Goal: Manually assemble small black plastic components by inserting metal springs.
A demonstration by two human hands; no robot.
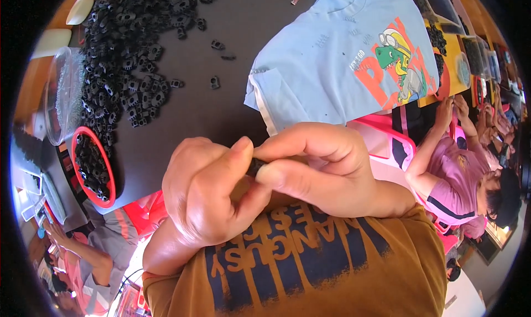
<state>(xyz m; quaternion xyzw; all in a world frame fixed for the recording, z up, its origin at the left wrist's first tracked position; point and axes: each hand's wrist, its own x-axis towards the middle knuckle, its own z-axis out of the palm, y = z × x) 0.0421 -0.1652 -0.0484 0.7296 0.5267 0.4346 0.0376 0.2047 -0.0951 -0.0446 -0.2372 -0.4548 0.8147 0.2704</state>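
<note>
Slip: small black part (255, 166) could jump out of the pinch and drop, if pressure from two sides becomes uneven; because fingertips cover most of it, a wrong angle could also pass unnoticed
Position: this part sits between the two hands, touching the fingertips; its full shape is hidden
Left hand (202, 190): curled, thumb raised beside the part; whether it grips firmly, one cannot tell
Right hand (326, 165): narrow pinch, thumb and index finger at the part
Table (238, 24): beyond the hands; heap of black pieces (133, 57) at left, blue shirt (310, 68) at right
</note>
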